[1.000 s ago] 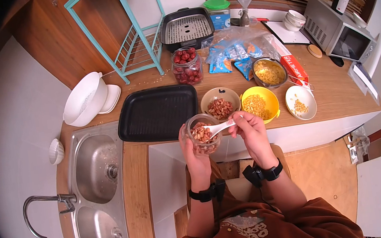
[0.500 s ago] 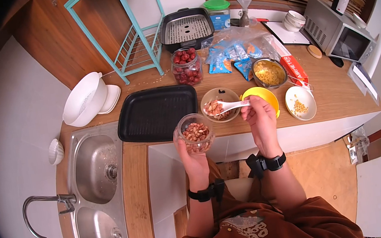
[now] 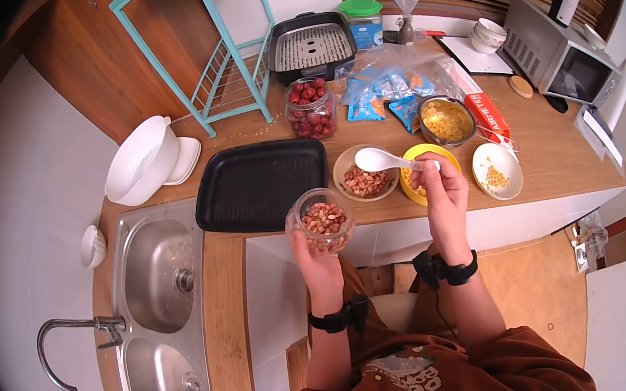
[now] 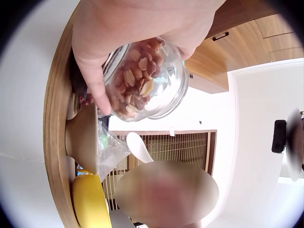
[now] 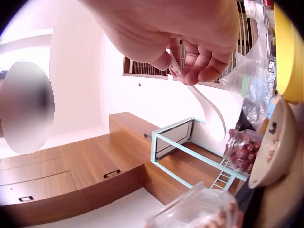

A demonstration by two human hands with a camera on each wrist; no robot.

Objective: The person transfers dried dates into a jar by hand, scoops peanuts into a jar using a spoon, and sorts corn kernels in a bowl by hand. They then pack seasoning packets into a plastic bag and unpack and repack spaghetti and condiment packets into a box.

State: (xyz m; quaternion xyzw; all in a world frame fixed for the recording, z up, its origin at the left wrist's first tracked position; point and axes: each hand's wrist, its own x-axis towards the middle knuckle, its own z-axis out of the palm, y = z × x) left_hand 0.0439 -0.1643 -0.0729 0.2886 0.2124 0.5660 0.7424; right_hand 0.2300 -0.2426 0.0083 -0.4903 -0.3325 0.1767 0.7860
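Head view: from above, wide, facing forward and down, taking in wooden counter (image 3: 545, 139) and double sink (image 3: 155, 298). Left wrist view: turned sideways, very near left hand (image 4: 142, 31), facing window blinds (image 4: 187, 147). Right wrist view: also sideways, close to right hand (image 5: 180, 35), facing wooden cabinets (image 5: 90, 164). All views share peanut jar (image 4: 147, 83), white spoon (image 5: 209, 111), yellow bowl (image 4: 90, 202).

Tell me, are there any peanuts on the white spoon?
No, in the head view the white spoon held in the right hand shows only a bare white surface.
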